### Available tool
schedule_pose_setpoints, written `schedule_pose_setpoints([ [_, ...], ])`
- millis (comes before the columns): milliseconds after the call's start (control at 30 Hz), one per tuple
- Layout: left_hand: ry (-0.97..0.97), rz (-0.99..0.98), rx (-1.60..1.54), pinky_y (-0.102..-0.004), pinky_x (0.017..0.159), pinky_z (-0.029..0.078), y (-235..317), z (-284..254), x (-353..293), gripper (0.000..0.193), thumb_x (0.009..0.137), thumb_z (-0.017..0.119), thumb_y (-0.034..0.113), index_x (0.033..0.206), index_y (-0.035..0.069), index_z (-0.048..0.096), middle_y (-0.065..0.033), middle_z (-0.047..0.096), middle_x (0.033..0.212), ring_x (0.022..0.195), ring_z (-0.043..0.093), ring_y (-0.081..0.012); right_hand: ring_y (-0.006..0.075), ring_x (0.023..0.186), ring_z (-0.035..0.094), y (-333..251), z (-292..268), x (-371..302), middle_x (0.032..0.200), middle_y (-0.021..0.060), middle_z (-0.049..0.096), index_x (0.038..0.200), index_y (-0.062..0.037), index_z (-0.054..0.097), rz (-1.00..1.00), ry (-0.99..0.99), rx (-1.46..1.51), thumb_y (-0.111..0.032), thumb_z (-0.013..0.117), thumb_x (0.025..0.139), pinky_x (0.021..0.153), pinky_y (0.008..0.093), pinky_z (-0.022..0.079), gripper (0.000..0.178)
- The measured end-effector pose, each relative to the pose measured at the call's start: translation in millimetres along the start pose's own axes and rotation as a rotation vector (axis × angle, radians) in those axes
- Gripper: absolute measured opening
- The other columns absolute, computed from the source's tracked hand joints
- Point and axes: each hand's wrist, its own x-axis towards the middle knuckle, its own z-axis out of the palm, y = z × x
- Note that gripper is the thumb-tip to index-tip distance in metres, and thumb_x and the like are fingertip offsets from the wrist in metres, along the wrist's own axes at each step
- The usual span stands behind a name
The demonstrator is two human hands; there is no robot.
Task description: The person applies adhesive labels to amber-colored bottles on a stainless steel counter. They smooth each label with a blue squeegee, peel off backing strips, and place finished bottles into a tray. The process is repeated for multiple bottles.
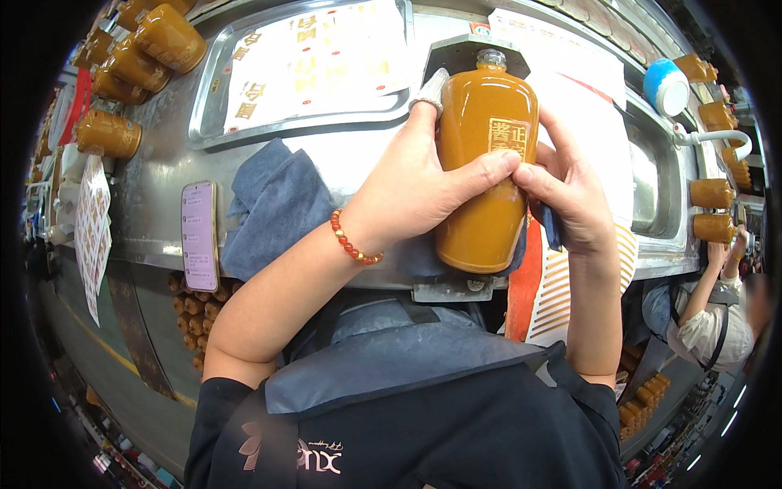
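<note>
A glossy amber-brown bottle (479,232) with a clear glass neck lies in front of me, its neck pointing away. Square gold lettering (507,130) decorates its upper face. My left hand (423,179) grips the bottle's left side, with the thumb laid across the front at the lettering's lower edge. A whitish covering (429,90) wraps a finger of this hand. On the other side, my right hand (574,191) holds the bottle, its thumb tip meeting the left thumb. Behind the neck stands a dark metal holder (521,59). Some dark blue cloth shows under the bottle.
To the left are a metal tray (213,106) with decal sheets (318,69), a blue cloth (273,208) and a phone (199,236). More amber bottles (169,39) stand at the far left. A sink (656,183) and a blue-white roll (669,88) are right; another person (717,318) works there.
</note>
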Motion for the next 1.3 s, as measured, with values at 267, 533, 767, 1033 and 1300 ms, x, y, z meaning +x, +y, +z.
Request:
schedule_pose_setpoints([
  [267,0.029,-0.029,-0.065,-0.0322,0.097,0.054,0.5,-5.0,5.3,0.084,0.090,0.080,0.043,0.136,-0.015,0.041,-0.0209,0.062,0.125,0.116,0.063,-0.0209,0.0099,0.093,0.066,17.7,-24.3,-2.1,0.123,0.0129,0.069,0.154,0.0002,0.038,-0.034,-0.083,0.177,-0.020,0.073,0.097,0.080,0.0237,0.055,0.070],
  [533,0.050,0.034,-0.018,-0.0320,0.094,0.055,-6.3,-3.0,8.6,0.075,0.091,0.080,0.040,0.132,-0.013,0.046,-0.0191,0.065,0.121,0.112,0.065,-0.0201,0.0086,0.092,0.059,23.7,-10.8,-38.2,0.109,0.0047,0.065,0.144,0.0020,0.052,-0.042,0.378,0.138,-0.028,0.053,0.109,0.078,0.0242,0.052,0.046],
  [767,0.054,0.064,-0.014,-0.0326,0.094,0.056,-6.6,0.1,8.7,0.073,0.089,0.082,0.038,0.130,-0.012,0.048,-0.0191,0.066,0.120,0.110,0.067,-0.0215,0.0086,0.106,0.061,21.9,37.1,-77.0,0.118,0.0054,0.062,0.128,-0.0014,0.054,-0.078,0.265,0.093,0.006,0.069,0.092,0.094,0.0232,0.050,0.040],
  [1033,0.059,0.060,0.098,-0.0325,0.092,0.057,-8.1,0.6,7.4,0.081,0.086,0.084,0.040,0.132,-0.013,0.044,-0.0202,0.066,0.120,0.110,0.068,-0.0225,0.0093,0.107,0.061,21.1,37.8,-71.8,0.118,0.0059,0.062,0.125,-0.0011,0.054,-0.141,0.255,-0.069,0.007,0.072,0.090,0.093,0.0236,0.050,0.040],
  [1300,0.066,0.038,0.119,-0.0326,0.092,0.057,-8.4,1.6,5.3,0.085,0.085,0.084,0.043,0.132,-0.014,0.042,-0.0218,0.066,0.120,0.111,0.068,-0.0236,0.0096,0.104,0.062,19.4,38.6,-70.3,0.116,0.0066,0.062,0.123,-0.0005,0.055,-0.110,0.270,-0.095,0.007,0.073,0.089,0.091,0.0233,0.052,0.039],
])
